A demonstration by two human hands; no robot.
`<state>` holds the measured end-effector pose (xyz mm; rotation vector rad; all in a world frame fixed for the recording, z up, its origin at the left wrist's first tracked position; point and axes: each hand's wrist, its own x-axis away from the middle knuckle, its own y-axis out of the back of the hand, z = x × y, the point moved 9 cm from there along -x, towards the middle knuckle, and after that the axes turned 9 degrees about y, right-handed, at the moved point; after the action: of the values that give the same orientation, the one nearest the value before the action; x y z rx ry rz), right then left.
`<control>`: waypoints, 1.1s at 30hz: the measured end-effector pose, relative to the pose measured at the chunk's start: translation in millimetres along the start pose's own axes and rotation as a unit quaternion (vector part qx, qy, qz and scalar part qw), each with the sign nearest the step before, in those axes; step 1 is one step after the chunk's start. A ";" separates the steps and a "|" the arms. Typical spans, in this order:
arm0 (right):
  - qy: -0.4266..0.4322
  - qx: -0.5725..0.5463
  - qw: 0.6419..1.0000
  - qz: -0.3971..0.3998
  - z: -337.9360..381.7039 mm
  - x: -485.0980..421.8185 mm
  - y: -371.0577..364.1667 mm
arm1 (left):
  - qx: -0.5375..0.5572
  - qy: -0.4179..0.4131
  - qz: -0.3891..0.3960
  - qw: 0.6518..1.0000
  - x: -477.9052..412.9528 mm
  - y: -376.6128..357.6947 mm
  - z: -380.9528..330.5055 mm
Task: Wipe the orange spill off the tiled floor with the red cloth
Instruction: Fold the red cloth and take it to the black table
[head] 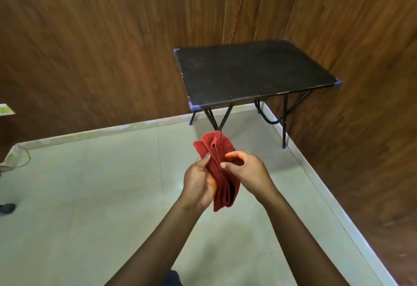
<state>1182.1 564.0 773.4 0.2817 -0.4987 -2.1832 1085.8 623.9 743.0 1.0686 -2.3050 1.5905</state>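
- Head view: the red cloth [215,148] is folded into several layers and held upright in the air in front of the person, above the tiled floor [90,195] and not touching it.
- The left hand [199,181] grips the cloth from its left side. The fingers are curled round the folds and the thumb lies along the near face.
- The right hand [246,170] meets the cloth from the right. Its thumb and bent fingers pinch the folded edges near the middle of the bundle.
- The two hands are close together with only the cloth between them. Its upper end sticks out above the fingers and its lower end hangs below the left palm.
- Both bare forearms reach in from the bottom edge of the picture.
- The floor is pale, with thin joint lines, and a light skirting runs along the foot of the walls.
- A black table [252,71] with blue corner caps and thin dark legs stands in the far corner, well beyond the hands.
- The walls [90,37] are brown wood-grain panels. A thin orange cord [239,3] runs down the wall behind the table.
- At the left edge, a thin wire [26,157] loops near the skirting, and a dark object [6,207] lies on the floor, too cut off to identify.
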 end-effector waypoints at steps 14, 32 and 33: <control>-0.092 -0.172 0.980 -0.029 17.4 -125.5 -27.9 | -0.163 0.031 0.028 0.986 -91.1 4.2 -149.5; -0.087 -0.339 0.934 -0.068 21.2 -318.6 36.7 | -0.291 -0.013 0.025 0.956 -237.1 -50.0 -287.7; -0.083 -0.333 0.937 -0.064 18.6 -327.6 43.4 | -0.281 -0.020 0.004 0.959 -247.3 -50.7 -289.7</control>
<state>1405.0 804.6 818.0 -0.2486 0.1951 -2.3703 1222.5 980.6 785.6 0.9425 -2.5489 0.8195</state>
